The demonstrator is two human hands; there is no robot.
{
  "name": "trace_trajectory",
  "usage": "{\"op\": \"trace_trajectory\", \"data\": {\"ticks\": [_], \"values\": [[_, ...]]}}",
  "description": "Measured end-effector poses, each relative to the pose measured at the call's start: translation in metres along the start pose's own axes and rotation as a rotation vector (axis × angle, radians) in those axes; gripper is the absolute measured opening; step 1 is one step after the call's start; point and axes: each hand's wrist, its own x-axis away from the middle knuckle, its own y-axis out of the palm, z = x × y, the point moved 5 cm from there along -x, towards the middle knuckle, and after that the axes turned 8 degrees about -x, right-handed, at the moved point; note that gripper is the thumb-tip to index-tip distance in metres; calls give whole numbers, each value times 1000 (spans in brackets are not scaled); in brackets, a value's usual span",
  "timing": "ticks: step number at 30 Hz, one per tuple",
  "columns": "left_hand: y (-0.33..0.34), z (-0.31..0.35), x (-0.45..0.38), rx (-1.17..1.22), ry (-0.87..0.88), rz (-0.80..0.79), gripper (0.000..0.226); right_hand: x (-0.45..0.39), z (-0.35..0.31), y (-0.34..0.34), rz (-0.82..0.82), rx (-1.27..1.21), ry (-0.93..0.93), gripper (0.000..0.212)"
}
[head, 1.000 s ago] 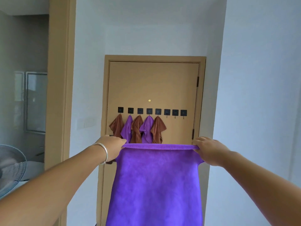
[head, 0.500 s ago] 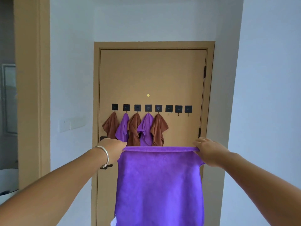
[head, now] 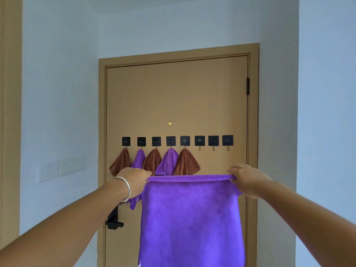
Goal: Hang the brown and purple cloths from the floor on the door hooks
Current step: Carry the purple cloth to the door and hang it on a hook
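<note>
Below, the purple cloth (head: 190, 218) hides the door (head: 173, 97).

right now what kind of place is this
Probably a home hallway or entryway: a tan door with a peephole and a row of black stick-on hooks, a wall socket and switch plate, and plain white walls.

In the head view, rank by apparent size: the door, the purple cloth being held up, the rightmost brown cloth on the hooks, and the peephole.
1. Door.
2. Held purple cloth, though it is nearer the camera, so it looks bigger than it is.
3. Rightmost brown cloth.
4. Peephole.
</note>
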Motion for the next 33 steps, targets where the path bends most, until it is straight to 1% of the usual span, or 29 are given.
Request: {"op": "trace_trajectory", "data": {"ticks": [2, 6, 11, 14, 17, 20, 22, 25, 26, 28, 29, 30, 31, 32, 33], "values": [[7, 6, -20, 10, 6, -2, 22, -14, 14, 9, -2, -17, 6, 23], [21, 16, -60, 34, 39, -1, 15, -43, 36, 27, 1, -37, 19, 22], [46, 18, -119, 121, 51, 22, 20, -86, 59, 51, 12, -93, 66, 24], [65, 16, -162, 176, 76, 81, 30, -116, 73, 66, 34, -145, 136, 27], [83, 14, -204, 226, 105, 146, 45, -149, 86, 77, 65, -157, 172, 32], [96, 10, -248, 235, 166, 228, 53, -188, 94, 82, 156, -178, 181, 42], [98, 8, -272, 224, 230, 295, 56, -212, 95, 84, 216, -183, 169, 40], [104, 16, -303, 178, 406, 417, 47, -244, 98, 92, 258, -153, 160, 34], [105, 19, -310, 151, 462, 419, 42, -252, 99, 96, 258, -130, 156, 33], [113, 24, -324, 123, 557, 420, 40, -267, 101, 107, 237, -77, 149, 35], [120, 27, -330, 74, 576, 434, 33, -272, 103, 112, 225, -72, 141, 37], [127, 28, -339, 82, 555, 409, 24, -277, 105, 116, 213, -67, 118, 38], [133, 30, -347, 97, 531, 347, 20, -280, 106, 119, 195, -50, 81, 39], [136, 32, -353, 60, 497, 337, 22, -284, 107, 123, 169, -9, 41, 41], [139, 33, -359, 9, 465, 345, 30, -287, 108, 127, 147, 42, 8, 44]]}}
